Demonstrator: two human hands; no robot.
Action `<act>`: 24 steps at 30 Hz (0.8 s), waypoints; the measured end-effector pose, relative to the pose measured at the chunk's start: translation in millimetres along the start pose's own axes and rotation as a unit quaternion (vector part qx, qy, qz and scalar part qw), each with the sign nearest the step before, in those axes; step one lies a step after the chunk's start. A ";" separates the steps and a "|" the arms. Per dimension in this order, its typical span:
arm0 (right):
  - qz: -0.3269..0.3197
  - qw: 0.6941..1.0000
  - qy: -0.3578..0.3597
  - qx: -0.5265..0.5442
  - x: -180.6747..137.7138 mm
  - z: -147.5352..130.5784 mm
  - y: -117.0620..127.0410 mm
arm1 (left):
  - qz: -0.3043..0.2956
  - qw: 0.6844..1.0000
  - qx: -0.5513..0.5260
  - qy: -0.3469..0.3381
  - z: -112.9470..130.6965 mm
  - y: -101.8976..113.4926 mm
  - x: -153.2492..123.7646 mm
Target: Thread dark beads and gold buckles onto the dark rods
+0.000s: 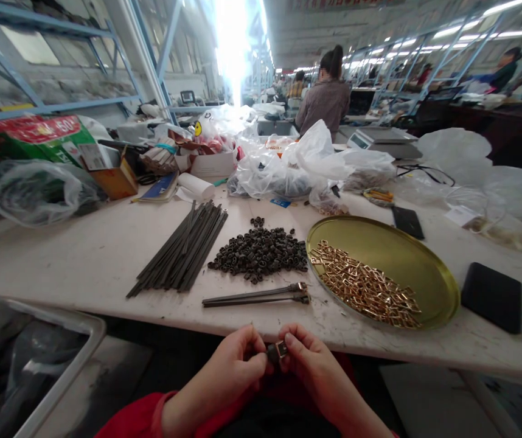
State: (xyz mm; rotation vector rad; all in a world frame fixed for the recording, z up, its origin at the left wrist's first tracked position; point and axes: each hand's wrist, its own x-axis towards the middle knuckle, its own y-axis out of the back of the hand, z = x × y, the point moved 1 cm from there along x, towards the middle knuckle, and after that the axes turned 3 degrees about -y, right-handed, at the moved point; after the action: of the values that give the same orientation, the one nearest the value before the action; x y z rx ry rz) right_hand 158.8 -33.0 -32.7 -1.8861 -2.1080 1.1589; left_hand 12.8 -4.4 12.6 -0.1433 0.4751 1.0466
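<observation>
Fingers (255, 366) of the left hand (229, 365) pinch a dark strap piece (272, 354); the right hand (318, 368) grips its gold buckle (281, 348). From where I stand, both hands curl inward, nearer the person than the round tray (393, 246), just short of the edge of the surface (73, 258). A narrow margin fronts the tray; wider bare room lies well left of it, past dark strips (179, 255).

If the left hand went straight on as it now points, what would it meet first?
Probably the right hand, just past the metal buckle between them, though depth is hard to judge.
</observation>
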 end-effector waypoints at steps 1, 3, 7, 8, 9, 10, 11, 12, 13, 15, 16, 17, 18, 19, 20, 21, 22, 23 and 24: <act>0.001 1.000 0.002 -0.022 0.2 -0.6 0.6 | -0.002 1.000 0.004 0.005 0.1 0.3 0.8; -0.008 0.995 0.026 -0.100 -0.6 -3.1 0.1 | -0.006 1.000 0.019 0.007 1.0 1.1 2.0; -0.023 0.941 0.087 -0.326 -3.6 -10.7 -3.9 | -0.017 0.997 0.069 -0.009 4.1 3.3 1.3; -0.016 0.925 0.096 -0.367 -4.0 -12.1 -4.5 | -0.022 0.996 0.080 -0.013 4.9 3.6 0.6; -0.009 0.913 0.105 -0.393 -4.2 -13.0 -4.8 | -0.029 0.995 0.090 -0.014 5.5 3.7 0.0; -0.003 0.907 0.113 -0.406 -4.2 -13.4 -4.9 | -0.033 0.994 0.100 -0.015 6.1 3.7 -0.6; 0.001 0.905 0.120 -0.409 -4.1 -13.2 -4.7 | -0.036 0.993 0.108 -0.016 6.5 3.6 -1.2; 0.002 0.905 0.124 -0.407 -4.1 -12.5 -4.4 | -0.037 0.993 0.113 -0.017 6.9 3.6 -1.6; 0.001 0.908 0.124 -0.400 -4.2 -11.4 -3.8 | -0.038 0.993 0.114 -0.017 6.9 3.7 -1.9; -0.004 0.921 0.110 -0.373 -5.2 -8.6 -2.3 | -0.047 0.993 0.103 -0.020 6.1 4.6 -2.4; -0.006 0.931 0.092 -0.352 -6.0 -7.0 -1.3 | -0.060 0.994 0.084 -0.024 4.9 5.4 -2.5; -0.008 0.943 0.068 -0.326 -7.1 -5.3 -0.4 | -0.078 0.995 0.057 -0.029 3.3 6.6 -2.5; -0.010 0.954 0.042 -0.298 -8.3 -3.7 0.4 | -0.096 0.995 0.026 -0.032 1.1 8.0 -2.3; -0.011 0.962 0.021 -0.272 -9.5 -2.2 0.9 | -0.112 0.993 -0.003 -0.031 -1.4 9.5 -2.1; -0.009 0.968 0.007 -0.252 -10.5 -1.0 1.2 | -0.122 0.992 -0.028 -0.025 -4.2 11.1 -1.8; -0.005 0.971 0.004 -0.240 -11.3 -0.1 1.2 | -0.123 0.991 -0.045 -0.014 -7.0 12.6 -1.5; 0.000 0.971 0.009 -0.238 -11.8 0.6 1.2 | -0.117 0.992 -0.052 0.001 -9.4 13.9 -1.4; 0.006 0.970 0.016 -0.241 -12.0 1.3 1.1 | -0.106 0.993 -0.052 0.015 -11.0 14.9 -1.7; 0.012 0.968 0.021 -0.248 -11.9 2.0 1.2 | -0.095 0.994 -0.047 0.024 -11.8 15.6 -2.4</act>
State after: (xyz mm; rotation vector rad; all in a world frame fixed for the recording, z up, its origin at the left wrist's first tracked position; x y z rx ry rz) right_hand 161.5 -44.5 -29.9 -2.0969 -2.5326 0.6174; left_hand -5.3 -2.5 4.9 -0.2915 0.4461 0.8798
